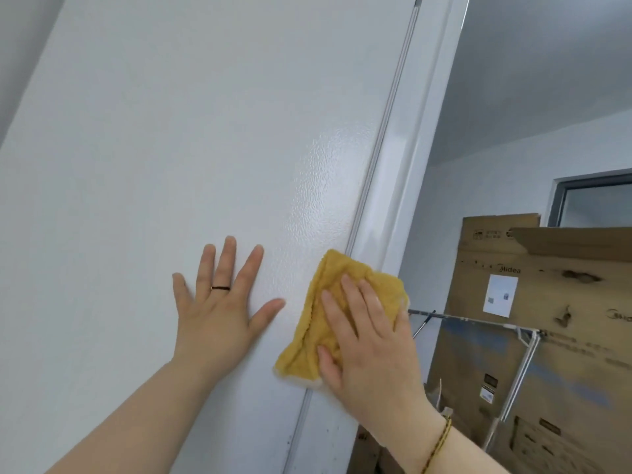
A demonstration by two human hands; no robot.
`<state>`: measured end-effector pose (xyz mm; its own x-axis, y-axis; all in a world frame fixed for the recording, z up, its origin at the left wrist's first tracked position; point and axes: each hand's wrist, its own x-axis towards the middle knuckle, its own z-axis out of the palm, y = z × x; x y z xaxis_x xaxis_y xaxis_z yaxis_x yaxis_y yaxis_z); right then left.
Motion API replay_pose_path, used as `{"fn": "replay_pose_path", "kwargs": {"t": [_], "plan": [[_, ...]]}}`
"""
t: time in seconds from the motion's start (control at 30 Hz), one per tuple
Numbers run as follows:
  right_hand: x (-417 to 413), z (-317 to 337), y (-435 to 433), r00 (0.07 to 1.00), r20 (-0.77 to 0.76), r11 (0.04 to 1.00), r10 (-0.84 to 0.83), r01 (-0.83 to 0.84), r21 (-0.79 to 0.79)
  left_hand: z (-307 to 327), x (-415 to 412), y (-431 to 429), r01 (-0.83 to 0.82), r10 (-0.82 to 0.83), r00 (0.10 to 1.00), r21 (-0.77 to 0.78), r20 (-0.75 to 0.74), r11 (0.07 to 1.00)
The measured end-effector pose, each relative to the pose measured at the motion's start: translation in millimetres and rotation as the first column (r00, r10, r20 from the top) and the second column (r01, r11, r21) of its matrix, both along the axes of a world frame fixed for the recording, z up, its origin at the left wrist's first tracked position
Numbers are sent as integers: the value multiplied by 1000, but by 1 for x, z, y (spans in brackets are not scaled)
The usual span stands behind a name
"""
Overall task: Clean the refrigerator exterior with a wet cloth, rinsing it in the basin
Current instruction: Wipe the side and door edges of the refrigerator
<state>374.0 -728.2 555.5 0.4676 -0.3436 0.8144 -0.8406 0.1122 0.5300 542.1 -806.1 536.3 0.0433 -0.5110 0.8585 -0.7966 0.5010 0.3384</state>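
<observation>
1. The left hand [219, 323] lies flat on the white refrigerator [171, 148] panel, fingers spread and straight, holding nothing; it wears a dark ring [220, 288].
2. The right hand [369, 343] presses a yellow cloth [345, 263] against the refrigerator's edge seam, fingers nearly straight over it.
3. The cloth sits just beside the left thumb, under the right palm.
4. Cardboard boxes [564, 268] stand beyond the right hand.
</observation>
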Motion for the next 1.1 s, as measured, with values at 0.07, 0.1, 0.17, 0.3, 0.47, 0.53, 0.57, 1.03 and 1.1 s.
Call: {"fn": "replay_pose_path", "kwargs": {"t": [0.07, 0.1, 0.17, 0.3, 0.47, 0.53, 0.57, 1.03, 1.1], "plan": [[-9, 18, 4, 994, -73, 997, 79, -79, 8, -1, 0, 4, 36, -34, 999, 43, -34, 998], [-14, 31, 4, 988, -112, 994, 107, -107, 7, 0, -1, 5, 37, -35, 999, 46, -42, 998], [-20, 63, 5, 980, -161, 992, 121, -126, -20, 1, -1, 8, 35, -33, 999, 72, -32, 997], [-13, 110, 3, 989, -61, 989, 133, -137, -60, 3, 1, 10, 53, -50, 998, 105, -35, 993], [-14, 19, -8, 977, -20, 965, 211, -212, -155, 5, 1, 12, 104, -97, 994, 136, -52, 985], [-16, -38, -7, 973, -33, 968, 227, -230, -104, 4, 3, 13, 105, -99, 994, 150, -47, 983], [-17, -63, -6, 975, -48, 973, 216, -219, -74, 4, 4, 13, 116, -110, 993, 147, -51, 982], [-30, -39, -5, 979, -150, 972, 135, -161, -174, 2, 1, 16, 126, -120, 991, 127, -51, 984], [-21, -52, -9, 986, -64, 962, 152, -162, -218, -9, 1, 17, 160, -154, 986, 117, -62, 980]]}}
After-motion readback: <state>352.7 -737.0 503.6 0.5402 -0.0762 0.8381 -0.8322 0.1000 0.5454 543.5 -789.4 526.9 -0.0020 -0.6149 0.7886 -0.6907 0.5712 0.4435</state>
